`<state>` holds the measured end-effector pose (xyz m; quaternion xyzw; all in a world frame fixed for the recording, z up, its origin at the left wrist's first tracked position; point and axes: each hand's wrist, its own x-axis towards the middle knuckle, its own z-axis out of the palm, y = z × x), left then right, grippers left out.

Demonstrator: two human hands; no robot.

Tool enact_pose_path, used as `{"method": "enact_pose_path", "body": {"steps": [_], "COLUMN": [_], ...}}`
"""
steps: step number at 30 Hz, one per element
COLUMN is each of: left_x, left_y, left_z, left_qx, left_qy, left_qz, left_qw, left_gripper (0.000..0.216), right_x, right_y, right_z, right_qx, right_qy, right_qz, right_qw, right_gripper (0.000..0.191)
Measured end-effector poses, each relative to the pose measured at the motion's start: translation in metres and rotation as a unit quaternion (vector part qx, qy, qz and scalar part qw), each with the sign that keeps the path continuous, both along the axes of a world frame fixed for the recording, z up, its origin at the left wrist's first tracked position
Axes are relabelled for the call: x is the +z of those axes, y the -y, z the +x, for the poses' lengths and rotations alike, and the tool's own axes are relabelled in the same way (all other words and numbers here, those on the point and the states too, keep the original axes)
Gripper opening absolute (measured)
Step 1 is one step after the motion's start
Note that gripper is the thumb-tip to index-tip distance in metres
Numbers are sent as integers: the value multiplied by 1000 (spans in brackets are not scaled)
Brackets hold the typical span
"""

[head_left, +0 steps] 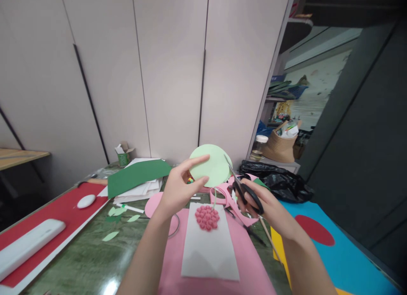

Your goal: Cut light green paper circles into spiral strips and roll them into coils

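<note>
**Scissors (239, 185) at the edge of a pale green paper disc (213, 169)**

We pinch the pale green paper disc in our left hand (179, 189), thumb and index finger spread across its near face, the other fingers mostly hidden behind. Our right hand (270, 206) grasps the black-handled scissors, fingers in the loops. Their blades slant up and leftward across the disc's right side; we cannot tell how far apart they stand. The disc is raised above the far part of the table (79, 257), in front of the pale cabinet doors (171, 74).

Below and between our wrists lies a white card (208, 257) bearing a cluster of pink balls (207, 218), with a thin pale green strip (215, 197) rising from its top. The card rests on a large pink sheet (254, 273). Pink paper offcuts (237, 208) with rounded holes lie beside the scissors hand, and a pink circle (153, 203) shows just left of our left wrist.

Farther left we have small green leaf shapes (110, 236) scattered on the table, a dark green sheet (136, 176) over white papers (140, 195), and a red sheet (92, 192) carrying a white computer mouse (86, 201). To our right, a red paper oval (314, 230) lies on a blue sheet (343, 265), near a black plastic bag (276, 180).
</note>
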<state>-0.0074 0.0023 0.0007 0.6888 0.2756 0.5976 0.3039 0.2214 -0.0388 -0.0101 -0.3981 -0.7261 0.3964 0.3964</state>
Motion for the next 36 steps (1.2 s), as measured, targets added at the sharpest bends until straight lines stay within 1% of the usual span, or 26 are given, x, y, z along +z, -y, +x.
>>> {"method": "enact_pose_path", "body": {"steps": [8,12,19,28,33,36], "left_x": [1,1,1,2,2,3], "left_y": [1,1,0,0,1,1], "left_z": [-1,-2,-5,-9,-8,-6], "left_qx": [-26,-31,-22,4,-38,-16], "left_qy": [20,20,-2,-42,-2,4], "left_qz": [-11,-17,-28,-18,-43,-38], "left_qw": [999,999,999,999,998,999], "left_gripper": [41,41,42,41,39,31], "right_x": [3,4,5,8,8,7], "right_y": [3,4,4,6,7,6], "right_z": [-1,0,4,7,7,6], "right_qx": [-5,-8,-9,2,-4,-15], "right_qy": [0,11,9,10,9,12], "right_qz": [-7,3,8,7,6,11], "right_qw": [1000,1000,1000,1000,1000,1000], "right_gripper": [35,35,34,33,35,35]}}
